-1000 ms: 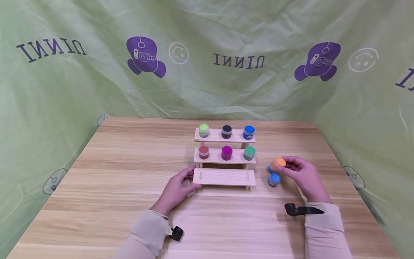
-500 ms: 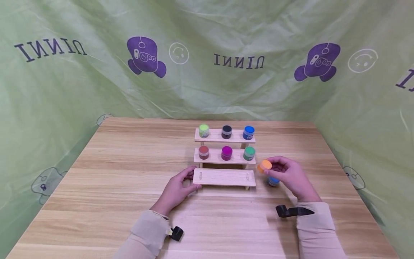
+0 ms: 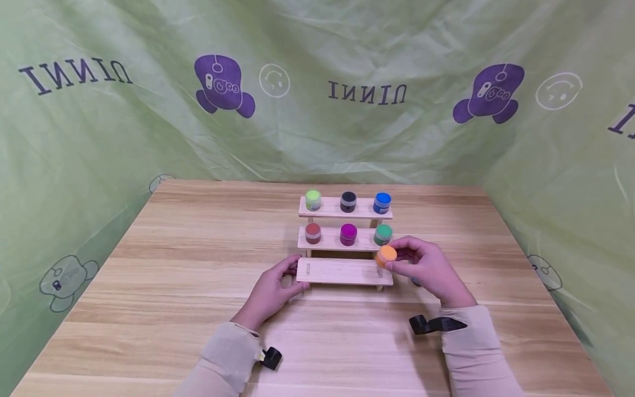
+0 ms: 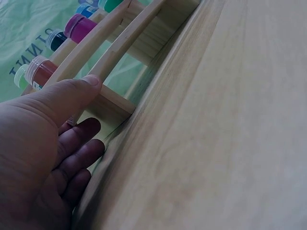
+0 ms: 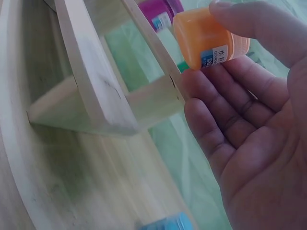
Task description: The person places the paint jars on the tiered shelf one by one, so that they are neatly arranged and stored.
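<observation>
A wooden three-step rack [image 3: 342,272] stands mid-table. My left hand [image 3: 272,289] grips the left end of its lowest step, thumb at the front corner and a finger at the back one. In the left wrist view the thumb presses the step's edge while the other fingers curl below. My right hand [image 3: 430,269] pinches an orange paint jar [image 3: 386,255] between thumb and fingers, over the right end of that same step. A light blue jar [image 5: 168,223] shows at the bottom of the right wrist view; in the head view my right hand mostly hides it.
On the middle step sit brown-red [image 3: 313,233], magenta [image 3: 348,234] and green [image 3: 383,234] jars. The top step bears lime [image 3: 313,200], black [image 3: 348,202] and blue [image 3: 382,202] jars. Behind the wooden table [image 3: 198,237] hangs a green printed cloth [image 3: 317,138].
The right hand has carried the orange jar leftward, from beside the rack to above the lowest step's right end. My left hand keeps its place on the rack.
</observation>
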Tool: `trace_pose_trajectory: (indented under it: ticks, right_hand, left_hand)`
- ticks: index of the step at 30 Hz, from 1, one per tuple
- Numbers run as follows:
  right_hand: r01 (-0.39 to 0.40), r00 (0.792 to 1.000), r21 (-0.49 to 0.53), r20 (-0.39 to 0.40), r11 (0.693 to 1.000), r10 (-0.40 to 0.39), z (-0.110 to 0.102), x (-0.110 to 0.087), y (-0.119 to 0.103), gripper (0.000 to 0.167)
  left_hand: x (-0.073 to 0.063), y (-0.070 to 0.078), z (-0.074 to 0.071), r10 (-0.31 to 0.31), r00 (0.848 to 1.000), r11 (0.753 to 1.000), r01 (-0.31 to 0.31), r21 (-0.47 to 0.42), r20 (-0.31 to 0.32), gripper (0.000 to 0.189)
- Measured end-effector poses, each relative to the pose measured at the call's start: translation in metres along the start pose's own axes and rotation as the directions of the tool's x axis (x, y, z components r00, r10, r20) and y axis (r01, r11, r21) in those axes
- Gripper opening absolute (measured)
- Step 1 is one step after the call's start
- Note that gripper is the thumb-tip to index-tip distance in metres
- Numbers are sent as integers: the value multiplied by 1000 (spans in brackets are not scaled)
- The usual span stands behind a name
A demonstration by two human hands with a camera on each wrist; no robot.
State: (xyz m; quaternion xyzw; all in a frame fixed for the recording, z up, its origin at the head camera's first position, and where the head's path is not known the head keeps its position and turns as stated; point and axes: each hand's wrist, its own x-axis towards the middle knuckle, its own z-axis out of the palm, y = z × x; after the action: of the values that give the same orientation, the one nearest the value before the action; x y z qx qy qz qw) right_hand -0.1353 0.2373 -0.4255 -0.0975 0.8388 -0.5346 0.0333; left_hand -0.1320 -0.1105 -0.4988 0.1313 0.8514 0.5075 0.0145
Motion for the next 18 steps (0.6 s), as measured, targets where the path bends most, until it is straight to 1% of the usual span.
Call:
trace_pose_trajectory:
  ticks: [5, 12, 18]
  right_hand:
    - [34, 999, 13, 14, 999, -34, 9, 0, -5, 38]
    - [55, 998, 0, 28, 998, -55, 22, 1, -8, 39]
    - [61, 997, 17, 53, 998, -62, 37, 2, -13, 39]
  left_hand:
    - [0, 1, 0, 11, 1000, 1000, -11, 4, 1, 65]
    - [1, -3, 0, 7, 1000, 999, -6, 38, -10, 65]
    - [1, -3, 0, 11, 1000, 999, -10, 41, -6, 65]
